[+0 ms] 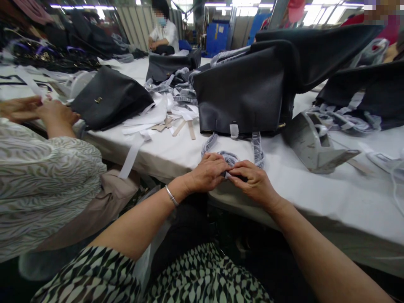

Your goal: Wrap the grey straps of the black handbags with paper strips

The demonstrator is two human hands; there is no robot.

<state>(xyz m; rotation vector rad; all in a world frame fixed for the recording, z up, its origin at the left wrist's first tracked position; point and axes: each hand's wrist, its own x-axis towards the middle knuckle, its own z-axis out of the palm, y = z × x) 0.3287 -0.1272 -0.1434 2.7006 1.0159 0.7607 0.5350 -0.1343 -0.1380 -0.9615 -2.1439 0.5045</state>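
A black leather-like handbag (240, 90) lies tipped on the table in front of me, with a small white strip (234, 131) on its near edge. Its plastic-wrapped strap (258, 150) loops down toward the table's front edge. At that edge my left hand (208, 171) and my right hand (251, 181) meet, fingertips pinched together. Between them shows a dark bit of the strap with a small whitish piece; the fingers cover most of it. A bracelet (171, 195) circles my left wrist.
A grey tape dispenser (315, 143) stands right of the bag. Left lie white paper strips (148, 120), brown card scraps (167, 122) and another black bag (110, 99). A co-worker's hands (53, 113) work close at my left. More bags (369, 94) lie at right.
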